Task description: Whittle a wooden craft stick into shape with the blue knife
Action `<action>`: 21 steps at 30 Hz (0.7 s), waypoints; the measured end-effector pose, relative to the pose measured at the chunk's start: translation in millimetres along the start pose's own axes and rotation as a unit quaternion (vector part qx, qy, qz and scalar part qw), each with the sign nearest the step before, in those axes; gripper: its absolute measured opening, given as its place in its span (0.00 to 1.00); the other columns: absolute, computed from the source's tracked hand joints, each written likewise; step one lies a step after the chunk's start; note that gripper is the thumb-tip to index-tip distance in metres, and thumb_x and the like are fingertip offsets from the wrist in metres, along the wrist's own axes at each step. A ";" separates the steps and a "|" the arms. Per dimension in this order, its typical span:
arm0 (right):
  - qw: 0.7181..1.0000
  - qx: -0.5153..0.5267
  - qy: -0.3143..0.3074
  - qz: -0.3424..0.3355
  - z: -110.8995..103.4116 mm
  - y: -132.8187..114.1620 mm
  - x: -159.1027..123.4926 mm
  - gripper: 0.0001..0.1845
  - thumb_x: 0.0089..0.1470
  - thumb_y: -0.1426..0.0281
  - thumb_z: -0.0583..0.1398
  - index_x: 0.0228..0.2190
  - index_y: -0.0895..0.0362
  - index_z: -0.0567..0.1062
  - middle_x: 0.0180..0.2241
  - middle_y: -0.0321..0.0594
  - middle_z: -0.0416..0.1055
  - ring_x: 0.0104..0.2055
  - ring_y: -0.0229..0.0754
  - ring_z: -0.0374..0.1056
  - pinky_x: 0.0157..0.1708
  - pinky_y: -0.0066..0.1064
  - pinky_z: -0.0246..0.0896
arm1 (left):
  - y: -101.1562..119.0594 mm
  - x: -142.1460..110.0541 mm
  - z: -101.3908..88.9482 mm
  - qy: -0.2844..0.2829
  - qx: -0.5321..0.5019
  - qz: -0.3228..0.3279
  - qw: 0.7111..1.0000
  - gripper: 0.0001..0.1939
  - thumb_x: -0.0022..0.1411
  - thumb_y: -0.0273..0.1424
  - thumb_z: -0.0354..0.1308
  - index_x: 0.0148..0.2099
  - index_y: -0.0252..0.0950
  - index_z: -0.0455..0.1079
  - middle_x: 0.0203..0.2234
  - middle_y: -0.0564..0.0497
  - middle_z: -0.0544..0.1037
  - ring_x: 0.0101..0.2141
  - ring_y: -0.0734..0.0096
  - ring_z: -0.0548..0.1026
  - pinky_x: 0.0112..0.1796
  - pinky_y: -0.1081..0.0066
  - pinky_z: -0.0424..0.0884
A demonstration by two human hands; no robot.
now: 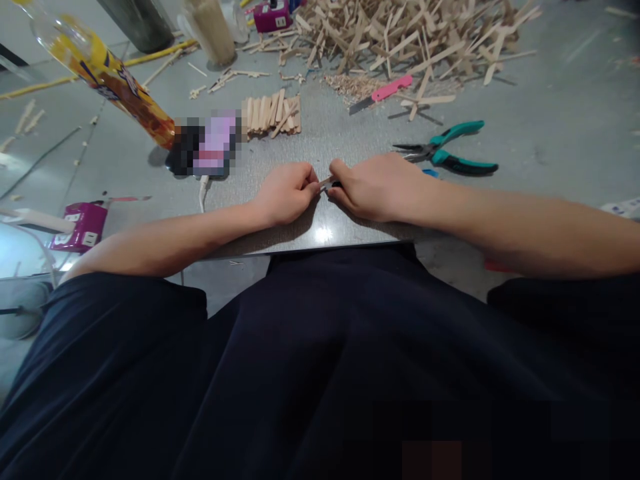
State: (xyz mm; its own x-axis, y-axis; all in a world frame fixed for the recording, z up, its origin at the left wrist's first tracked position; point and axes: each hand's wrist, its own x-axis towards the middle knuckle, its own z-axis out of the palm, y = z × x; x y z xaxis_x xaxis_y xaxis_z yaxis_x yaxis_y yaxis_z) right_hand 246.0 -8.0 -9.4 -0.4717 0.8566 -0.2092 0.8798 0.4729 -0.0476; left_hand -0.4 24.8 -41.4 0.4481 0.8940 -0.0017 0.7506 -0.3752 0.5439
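Over the front of the grey metal board, my left hand is closed, thumb and fingertips pinching the end of a small flat wooden stick. My right hand meets it from the other side, also closed on the stick. A small dark piece shows between the right fingertips; its kind is hidden. A blue end peeks out behind the right wrist, and whether the hand holds it I cannot tell. Beyond that wrist lie needle-nose pliers with teal and black handles, jaws apart.
A row of short sticks lies ahead, left of a pink-handled saw by sawdust. Behind is a large stick pile. Left are a pixelated phone with a white cable, a drink bottle and a purple power socket.
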 end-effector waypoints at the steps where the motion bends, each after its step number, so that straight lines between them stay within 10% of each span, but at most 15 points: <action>1: 1.000 -0.001 0.001 0.000 0.3 -0.1 0.4 0.41 0.87 0.45 0.47 0.80 0.57 0.74 0.52 0.66 0.91 0.51 0.72 0.86 0.49 0.51 0.70 | -0.8 0.6 0.5 0.002 0.004 0.002 1.000 0.10 0.75 0.38 0.66 0.38 0.47 0.73 0.29 0.49 0.80 0.42 0.50 0.83 0.47 0.55 0.78; 13: 0.999 0.046 0.020 0.018 4.9 6.9 1.6 0.48 0.85 0.39 0.47 0.85 0.57 0.68 0.54 0.63 0.92 0.55 0.74 0.87 0.51 0.52 0.71 | 8.4 -4.3 -3.4 -0.011 -0.079 -0.032 0.996 0.13 0.81 0.35 0.63 0.38 0.46 0.71 0.25 0.52 0.78 0.37 0.57 0.82 0.43 0.59 0.77; 21: 0.999 0.043 0.025 0.005 3.2 6.3 5.0 0.41 0.86 0.40 0.48 0.71 0.55 0.82 0.55 0.67 0.91 0.55 0.77 0.86 0.52 0.57 0.69 | 7.6 -4.1 -7.0 -0.033 -0.123 -0.043 0.991 0.13 0.81 0.33 0.61 0.38 0.43 0.74 0.23 0.53 0.78 0.29 0.62 0.77 0.37 0.62 0.71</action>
State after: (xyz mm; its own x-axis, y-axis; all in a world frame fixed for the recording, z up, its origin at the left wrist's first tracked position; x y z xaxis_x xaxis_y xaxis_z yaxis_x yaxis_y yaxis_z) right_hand 249.4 -1.4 -13.8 -0.4641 0.8711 -0.1608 0.8849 0.4475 -0.1295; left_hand 0.0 20.0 -31.3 0.4245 0.8990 -0.1074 0.6500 -0.2200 0.7274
